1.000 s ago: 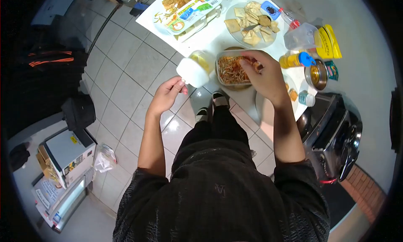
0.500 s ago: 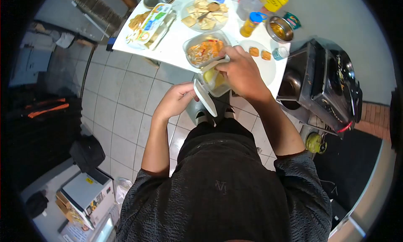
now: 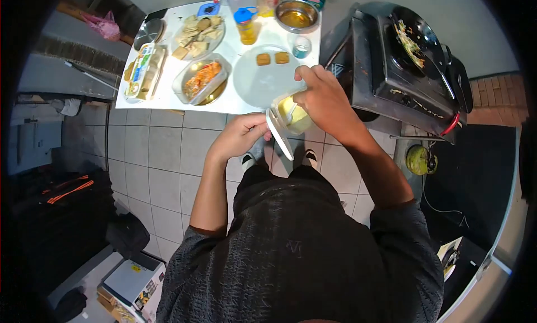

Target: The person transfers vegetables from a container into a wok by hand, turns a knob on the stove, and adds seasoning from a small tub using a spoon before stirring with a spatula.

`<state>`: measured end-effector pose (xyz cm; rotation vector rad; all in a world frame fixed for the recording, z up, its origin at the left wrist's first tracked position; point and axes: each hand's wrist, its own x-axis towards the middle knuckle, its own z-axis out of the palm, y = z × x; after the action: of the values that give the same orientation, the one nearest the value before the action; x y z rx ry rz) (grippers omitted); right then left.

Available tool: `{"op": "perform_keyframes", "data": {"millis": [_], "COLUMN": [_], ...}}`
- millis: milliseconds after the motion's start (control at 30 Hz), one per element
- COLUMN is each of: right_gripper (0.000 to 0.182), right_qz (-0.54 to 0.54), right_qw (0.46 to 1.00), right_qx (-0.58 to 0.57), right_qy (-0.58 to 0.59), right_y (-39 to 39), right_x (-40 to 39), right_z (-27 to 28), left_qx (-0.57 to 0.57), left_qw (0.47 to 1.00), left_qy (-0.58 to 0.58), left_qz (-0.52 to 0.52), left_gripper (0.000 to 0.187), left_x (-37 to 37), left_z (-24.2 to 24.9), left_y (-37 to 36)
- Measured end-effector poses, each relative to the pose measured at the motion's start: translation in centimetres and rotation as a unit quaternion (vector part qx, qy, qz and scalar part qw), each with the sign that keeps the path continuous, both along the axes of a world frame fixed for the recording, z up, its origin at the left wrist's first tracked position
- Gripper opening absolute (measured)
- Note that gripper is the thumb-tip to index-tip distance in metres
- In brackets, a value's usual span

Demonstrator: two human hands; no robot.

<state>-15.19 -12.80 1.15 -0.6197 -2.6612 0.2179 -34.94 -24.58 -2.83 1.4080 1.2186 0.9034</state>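
Observation:
My left hand (image 3: 239, 136) pinches a white lid (image 3: 281, 138) by its edge, and the lid is tilted steeply. Just right of it, my right hand (image 3: 324, 99) grips the rim of a clear plastic tub (image 3: 302, 123) with a soft yellow spread inside. What looks like a pale spoon (image 3: 291, 111) stands in the spread, its upper end hidden near my right fingers. Both hands are in front of the table's near edge. Beyond them lies a pale round plate (image 3: 259, 79) with two small brown square pieces (image 3: 281, 57) on it.
On the white table (image 3: 165, 102) stand a container of shredded orange food (image 3: 202, 79), a plate of cut pieces (image 3: 197, 36), an egg carton (image 3: 146, 71), a blue-capped bottle (image 3: 246, 27), a metal bowl (image 3: 296, 16) and a small jar (image 3: 301, 46). At right, a stove (image 3: 400, 96) carries a wok (image 3: 428, 37).
My view has turned right, so the table things sit further left and the stove shows more. The tub and lid, still held, are now before the plate instead of the shredded-food container.

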Motion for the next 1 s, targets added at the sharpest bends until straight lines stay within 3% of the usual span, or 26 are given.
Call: {"op": "perform_keyframes", "data": {"millis": [267,300,400,533,833,1000], "right_gripper": [0.010,0.019,0.019,0.018,0.026,0.017], "right_qz": [0.023,0.029,0.006,-0.027,-0.129,-0.172], "right_qw": [0.999,0.999,0.998,0.995,0.987,0.981], "right_qx": [-0.043,-0.030,-0.045,-0.058,0.029,-0.060], "right_qy": [0.014,0.006,-0.045,-0.074,-0.094,-0.061], "right_y": [3.4,3.7,4.6,4.9,5.7,6.5], "right_x": [11.8,12.9,15.3,17.0,17.2,17.1], "right_z": [2.0,2.0,1.6,1.7,0.6,0.3], "left_qx": [-0.044,-0.053,-0.052,-0.062,-0.060,-0.027], "left_qw": [0.999,0.998,0.998,0.998,0.998,0.996], "left_qy": [-0.006,-0.007,-0.012,0.009,0.027,0.050], "left_qz": [0.019,0.031,0.016,-0.009,-0.024,-0.066], "left_gripper": [0.015,0.015,0.017,0.019,0.020,0.019], "left_x": [11.1,12.1,13.8,15.1,14.1,13.9], "left_z": [-0.5,-0.4,-1.2,-1.2,-1.3,-0.3], "left_y": [4.1,4.5,5.2,6.5,10.8,13.3]}}
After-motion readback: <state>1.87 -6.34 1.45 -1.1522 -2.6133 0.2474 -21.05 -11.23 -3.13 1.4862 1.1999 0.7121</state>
